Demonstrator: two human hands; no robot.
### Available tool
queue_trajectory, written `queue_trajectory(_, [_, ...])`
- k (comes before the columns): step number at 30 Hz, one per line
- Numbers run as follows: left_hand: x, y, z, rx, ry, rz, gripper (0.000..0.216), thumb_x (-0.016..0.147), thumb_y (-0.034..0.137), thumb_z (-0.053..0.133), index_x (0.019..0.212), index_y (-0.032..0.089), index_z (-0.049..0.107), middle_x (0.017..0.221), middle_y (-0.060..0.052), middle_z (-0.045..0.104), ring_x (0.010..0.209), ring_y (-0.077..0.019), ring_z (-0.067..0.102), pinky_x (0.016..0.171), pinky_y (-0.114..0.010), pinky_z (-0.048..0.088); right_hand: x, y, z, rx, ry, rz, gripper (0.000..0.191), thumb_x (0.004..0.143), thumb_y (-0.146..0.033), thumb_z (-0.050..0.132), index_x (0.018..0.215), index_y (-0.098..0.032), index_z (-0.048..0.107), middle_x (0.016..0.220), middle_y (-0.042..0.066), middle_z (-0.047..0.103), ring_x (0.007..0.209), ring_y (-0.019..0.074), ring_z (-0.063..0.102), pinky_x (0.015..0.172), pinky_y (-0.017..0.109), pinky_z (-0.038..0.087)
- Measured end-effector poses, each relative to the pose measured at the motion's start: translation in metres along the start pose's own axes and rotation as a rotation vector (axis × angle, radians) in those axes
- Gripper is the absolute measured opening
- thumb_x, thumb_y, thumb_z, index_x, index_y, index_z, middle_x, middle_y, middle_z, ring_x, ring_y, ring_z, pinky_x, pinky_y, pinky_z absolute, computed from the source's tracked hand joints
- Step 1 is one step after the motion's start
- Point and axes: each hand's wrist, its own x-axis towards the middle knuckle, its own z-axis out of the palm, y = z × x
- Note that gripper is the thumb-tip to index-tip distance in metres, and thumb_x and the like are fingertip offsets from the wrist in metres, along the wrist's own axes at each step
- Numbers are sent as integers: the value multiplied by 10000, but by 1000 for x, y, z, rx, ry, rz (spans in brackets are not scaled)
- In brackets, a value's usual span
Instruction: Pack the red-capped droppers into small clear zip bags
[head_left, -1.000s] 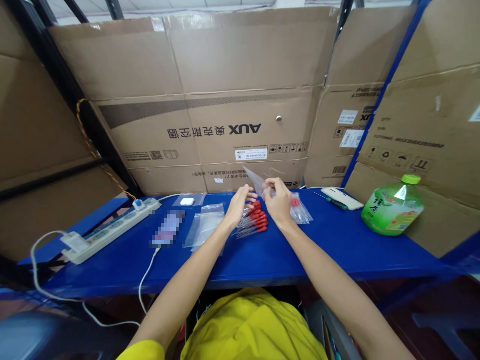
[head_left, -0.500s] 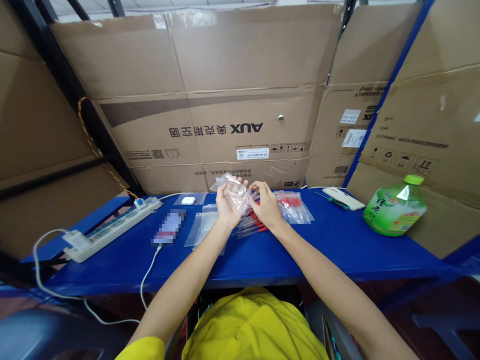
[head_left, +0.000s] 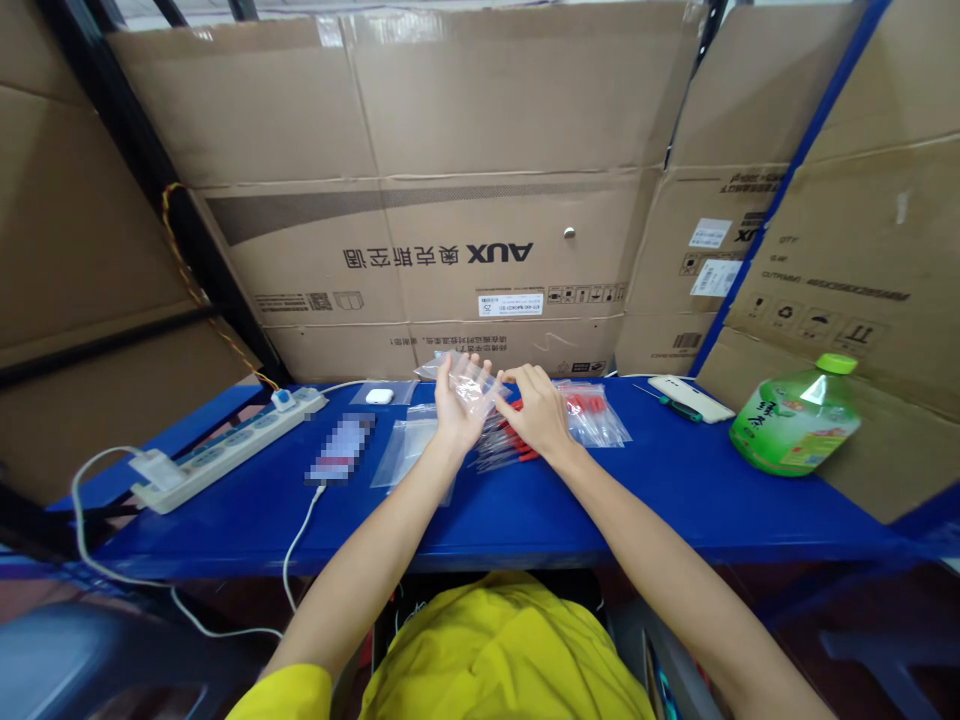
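Note:
A clear plastic bag (head_left: pixel 471 388) lies across the palm of my left hand (head_left: pixel 456 415), with the thumb over its near side and the fingers stretched out behind it. My right hand (head_left: pixel 536 405) pinches the bag's right edge between thumb and fingertips. Beneath and beside the right hand is a pile of red-and-clear pens (head_left: pixel 506 445), partly hidden by it. To the right lie clear zip bags with red-capped pens inside (head_left: pixel 596 412). Flat clear zip bags (head_left: pixel 405 450) rest on the blue table (head_left: pixel 637 510), left of my left forearm.
On the left are a white power strip (head_left: pixel 232 450), a phone (head_left: pixel 341 448) on a cable, and a white earbud case (head_left: pixel 379 396) on a plastic bag. A green bottle (head_left: pixel 795 418), a pale phone-like slab (head_left: pixel 694 398) and a green screwdriver (head_left: pixel 680 407) are on the right. Cardboard (head_left: pixel 450 130) walls the back.
The bag now lies flatter over my left palm, and the left fingers are spread a bit more. My right hand stays at its edge. The view has shifted slightly.

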Motion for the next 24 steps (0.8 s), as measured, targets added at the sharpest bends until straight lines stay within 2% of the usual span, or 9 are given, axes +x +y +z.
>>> queue_trajectory(2, [3, 4, -2, -24, 17, 28, 221, 915, 403, 679, 937, 183, 679, 869, -46, 743, 844, -188, 723, 994, -439, 559, 1, 6, -5, 26, -45, -32, 153, 967, -309, 627, 1076, -201, 627, 1050, 91, 695, 1004, 258, 602, 857, 353, 468])
queue_trajectory(4, [8, 10, -6, -58, 49, 60, 243, 922, 426, 664, 917, 183, 668, 839, -35, 732, 807, -175, 713, 996, -442, 555, 2, 14, -10, 43, -145, -58, 147, 959, -313, 646, 1058, -205, 639, 1000, 72, 698, 966, 244, 598, 851, 348, 464])
queue_trajectory(9, [19, 24, -14, -120, 143, 117, 412, 902, 599, 646, 903, 187, 642, 807, -33, 701, 777, -176, 696, 956, -442, 572, -1, 41, -21, -7, -526, -48, 106, 910, -323, 736, 896, -219, 728, 949, 62, 725, 952, 246, 606, 856, 351, 447])
queue_trajectory(11, [20, 26, -15, -126, 158, 140, 457, 899, 643, 627, 904, 186, 633, 808, -43, 690, 775, -180, 691, 935, -433, 581, -3, 48, -21, 24, -607, -32, 103, 900, -323, 752, 867, -225, 753, 947, 60, 734, 963, 244, 622, 867, 350, 449])
queue_trajectory(13, [20, 27, -14, -134, 164, 156, 485, 902, 667, 608, 909, 182, 624, 807, -49, 682, 777, -183, 687, 923, -430, 587, -4, 51, -19, 69, -633, -38, 97, 894, -309, 752, 836, -232, 762, 931, 50, 738, 965, 240, 631, 874, 348, 452])
queue_trajectory(18, [22, 33, -14, -166, 189, 182, 497, 906, 682, 591, 933, 186, 604, 814, -49, 671, 783, -187, 681, 910, -442, 598, -2, 48, -15, 156, -549, -22, 48, 845, -195, 715, 801, -212, 725, 868, 35, 743, 869, 207, 656, 815, 319, 469])
queue_trajectory(21, [24, 40, -14, -191, 191, 219, 499, 912, 688, 575, 925, 189, 592, 804, -45, 657, 758, -178, 670, 891, -430, 605, 0, 42, -20, 276, -362, 60, 33, 857, -206, 669, 867, -209, 700, 796, 7, 730, 735, 170, 653, 724, 287, 473])
queue_trajectory(24, [25, 47, -15, -214, 192, 253, 530, 910, 719, 551, 925, 190, 581, 796, -37, 645, 734, -170, 660, 879, -430, 609, 2, 34, -27, 382, -153, 94, 41, 875, -251, 663, 883, -213, 678, 780, -1, 720, 683, 156, 640, 686, 277, 477])
